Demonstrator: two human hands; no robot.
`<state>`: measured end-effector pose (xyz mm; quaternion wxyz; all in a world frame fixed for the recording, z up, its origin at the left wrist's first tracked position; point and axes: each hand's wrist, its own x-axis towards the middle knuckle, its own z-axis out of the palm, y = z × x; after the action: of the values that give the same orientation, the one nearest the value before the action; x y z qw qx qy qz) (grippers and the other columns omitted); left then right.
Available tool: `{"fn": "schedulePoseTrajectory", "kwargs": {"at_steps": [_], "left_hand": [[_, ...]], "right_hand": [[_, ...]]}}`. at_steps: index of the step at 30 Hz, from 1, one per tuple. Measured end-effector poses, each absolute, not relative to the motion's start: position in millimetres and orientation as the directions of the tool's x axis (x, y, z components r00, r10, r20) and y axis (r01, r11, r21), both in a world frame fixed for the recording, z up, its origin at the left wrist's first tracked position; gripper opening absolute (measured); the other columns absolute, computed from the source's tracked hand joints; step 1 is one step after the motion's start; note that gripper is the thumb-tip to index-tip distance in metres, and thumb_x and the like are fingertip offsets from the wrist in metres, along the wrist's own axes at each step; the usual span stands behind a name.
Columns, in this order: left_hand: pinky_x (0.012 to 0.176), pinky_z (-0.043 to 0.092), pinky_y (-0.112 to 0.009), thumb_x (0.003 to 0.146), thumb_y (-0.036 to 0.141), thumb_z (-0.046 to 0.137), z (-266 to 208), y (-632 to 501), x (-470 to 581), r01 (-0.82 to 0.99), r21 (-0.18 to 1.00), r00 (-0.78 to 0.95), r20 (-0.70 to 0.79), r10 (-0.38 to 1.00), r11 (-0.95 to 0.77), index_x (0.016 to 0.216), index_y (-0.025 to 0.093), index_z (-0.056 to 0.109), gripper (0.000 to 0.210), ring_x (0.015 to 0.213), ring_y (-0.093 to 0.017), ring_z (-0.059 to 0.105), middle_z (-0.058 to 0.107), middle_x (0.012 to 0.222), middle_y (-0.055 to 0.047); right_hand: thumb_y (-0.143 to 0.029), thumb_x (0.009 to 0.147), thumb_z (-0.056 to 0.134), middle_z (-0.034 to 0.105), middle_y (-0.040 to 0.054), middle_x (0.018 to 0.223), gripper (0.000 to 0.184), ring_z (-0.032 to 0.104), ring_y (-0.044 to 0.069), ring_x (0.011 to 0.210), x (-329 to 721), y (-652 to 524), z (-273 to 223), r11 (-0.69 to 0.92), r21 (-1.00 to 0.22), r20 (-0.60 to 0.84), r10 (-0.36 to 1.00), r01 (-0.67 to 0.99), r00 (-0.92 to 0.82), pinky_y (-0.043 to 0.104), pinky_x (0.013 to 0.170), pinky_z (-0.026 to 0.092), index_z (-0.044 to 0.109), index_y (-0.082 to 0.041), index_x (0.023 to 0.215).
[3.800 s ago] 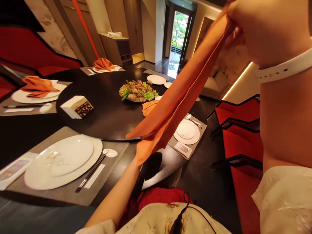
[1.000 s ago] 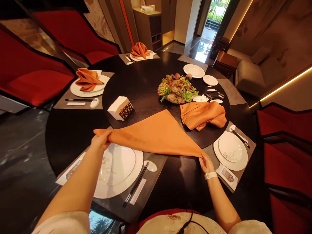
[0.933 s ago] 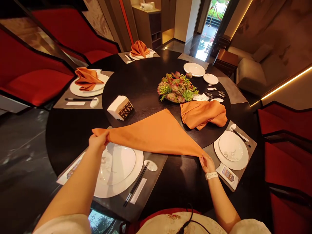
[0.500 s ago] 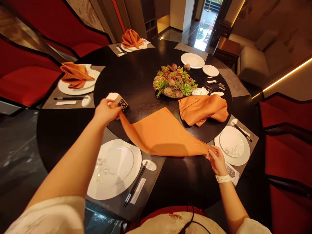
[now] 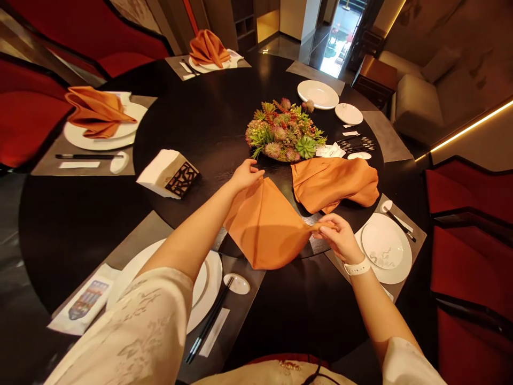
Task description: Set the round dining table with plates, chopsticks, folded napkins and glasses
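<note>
An orange cloth napkin [image 5: 272, 230] is stretched between my two hands, its near part hanging in a soft fold over the near edge of the round dark turntable. My left hand [image 5: 246, 175] is closed at its far corner, with the fingertips partly hidden. At the right, my right hand [image 5: 336, 235] pinches another corner, which is gathered narrow between thumb and fingers. A second, crumpled orange napkin [image 5: 336, 182] lies on the turntable just beyond my right hand. Below my left forearm, which partly covers it, is a white plate [image 5: 212, 278] with black chopsticks [image 5: 210, 321] beside it.
A flower centrepiece [image 5: 282, 131] stands beyond my hands, and a tissue box [image 5: 168, 174] sits to the left. Folded napkins [image 5: 100, 109] top plates at the far left. At the right is another plate setting [image 5: 385, 248]. Red chairs [image 5: 460, 262] flank the table.
My left hand has moved right from beside the tissue box to the napkin's far corner. My right hand has shifted slightly up and left. The napkin now spans less width.
</note>
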<state>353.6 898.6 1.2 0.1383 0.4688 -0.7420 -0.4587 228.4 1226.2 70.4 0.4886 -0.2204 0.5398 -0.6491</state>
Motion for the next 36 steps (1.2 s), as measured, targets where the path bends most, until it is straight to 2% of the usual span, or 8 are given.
{"fn": "schedulePoseTrajectory", "kwargs": {"at_steps": [6,10,13,16,20,25,30,36], "left_hand": [[0.084,0.05,-0.03,0.079,0.032,0.067,-3,923,426,-0.646,0.682,-0.608,-0.188,-0.771,0.344,0.104,0.014,0.068,0.031,0.09,-0.022,0.067,0.073,0.102,-0.01],[0.082,0.052,-0.032,0.081,0.039,0.06,-4,939,467,-0.56,0.713,-0.714,-0.157,-0.683,0.422,0.103,0.016,0.069,0.033,0.085,-0.021,0.067,0.073,0.101,-0.009],[0.083,0.052,-0.034,0.084,0.035,0.051,-10,943,491,-0.536,0.629,-0.757,-0.062,-0.65,0.564,0.102,0.016,0.07,0.032,0.084,-0.022,0.065,0.071,0.098,-0.009],[0.092,0.05,-0.04,0.084,0.024,0.046,-21,944,514,-0.519,0.477,-0.8,0.022,-0.599,0.71,0.104,0.017,0.071,0.032,0.095,-0.025,0.063,0.069,0.102,-0.01],[0.096,0.049,-0.045,0.081,0.012,0.044,-40,944,538,-0.457,0.311,-0.866,0.059,-0.497,0.833,0.117,0.02,0.068,0.044,0.109,-0.029,0.057,0.063,0.122,-0.013],[0.098,0.046,-0.048,0.086,0.017,0.046,-60,941,543,-0.389,0.25,-0.91,0.046,-0.412,0.887,0.119,0.021,0.067,0.039,0.116,-0.031,0.055,0.063,0.126,-0.014],[0.103,0.044,-0.044,0.09,0.031,0.045,-72,931,535,-0.313,0.41,-0.927,0.063,-0.369,0.857,0.107,0.017,0.07,0.033,0.111,-0.028,0.059,0.066,0.117,-0.014],[0.075,0.046,-0.031,0.088,0.047,0.045,-72,911,515,-0.511,0.59,-0.805,-0.075,-0.588,0.624,0.078,0.018,0.065,0.036,0.077,-0.021,0.059,0.064,0.08,-0.006]], "right_hand": [[-0.037,0.062,0.091,0.075,0.001,0.086,0.039,0.072,0.014,0.081,221,1129,65,0.095,-0.895,-0.242,-0.924,0.435,-0.297,0.026,0.076,0.061,0.067,-0.022,0.089],[-0.025,0.077,0.079,0.072,0.0012,0.079,0.02,0.069,0.01,0.071,221,1055,40,0.235,-0.89,-0.372,-0.87,0.391,-0.323,0.021,0.071,0.057,0.061,-0.018,0.08],[-0.014,0.086,0.062,0.068,0.0007,0.078,0.007,0.063,0.008,0.062,225,1019,19,0.403,-0.888,-0.46,-0.784,0.222,-0.417,0.021,0.065,0.055,0.059,-0.016,0.091],[-0.008,0.086,0.055,0.068,0.0049,0.092,0.033,0.065,0.013,0.073,233,1026,11,0.495,-0.853,-0.36,-0.789,-0.168,-0.497,0.029,0.074,0.056,0.054,-0.015,0.119],[-0.004,0.084,0.053,0.064,0.0137,0.111,0.045,0.061,0.025,0.103,259,1101,13,0.336,-0.465,-0.089,-0.938,-0.819,-0.334,0.037,0.092,0.049,0.056,-0.015,0.127],[-0.006,0.091,0.042,0.06,0.019,0.118,0.051,0.054,0.03,0.104,293,1186,-9,0.164,-0.043,-0.068,-0.985,-0.986,-0.161,0.042,0.087,0.047,0.049,-0.014,0.141],[-0.014,0.094,0.047,0.067,0.0151,0.112,0.034,0.055,0.027,0.105,282,1184,-45,0.06,-0.176,-0.079,-0.996,-0.983,-0.046,0.039,0.095,0.043,0.062,-0.011,0.124],[-0.031,0.098,0.049,0.071,0.0073,0.086,0.025,0.063,0.02,0.08,257,1147,-45,0.472,-0.322,-0.176,-0.882,-0.821,-0.438,0.028,0.07,0.041,0.068,-0.016,0.096]]}}
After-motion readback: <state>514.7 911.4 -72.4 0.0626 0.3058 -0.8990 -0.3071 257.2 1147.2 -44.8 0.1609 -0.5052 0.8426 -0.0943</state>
